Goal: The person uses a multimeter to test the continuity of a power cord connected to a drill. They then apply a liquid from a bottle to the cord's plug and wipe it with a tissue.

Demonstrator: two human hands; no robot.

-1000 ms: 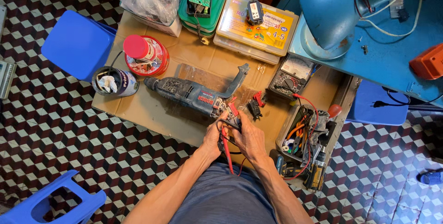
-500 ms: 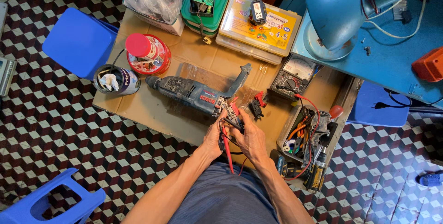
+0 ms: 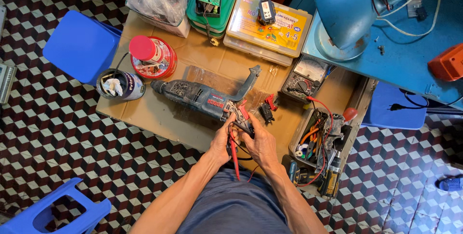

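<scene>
Both hands stay at the drill's (image 3: pixel 202 96) open rear; left hand (image 3: pixel 223 140) still grasps a red probe (image 3: pixel 234 154), right hand (image 3: pixel 260 142) fingers clenched on the wiring, nothing has moved.

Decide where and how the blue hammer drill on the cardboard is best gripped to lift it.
Probably the blue hammer drill is best gripped around its bare mid-body, coming from above. It lies flat on its side, and both the left hand and right hand crowd its opened handle end.

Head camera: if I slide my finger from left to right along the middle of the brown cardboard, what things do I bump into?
Open tin can → red-lidded round tub → blue power drill → the person's two hands at its opened rear end, left hand then right hand → dial multimeter → tray of tools.
</scene>
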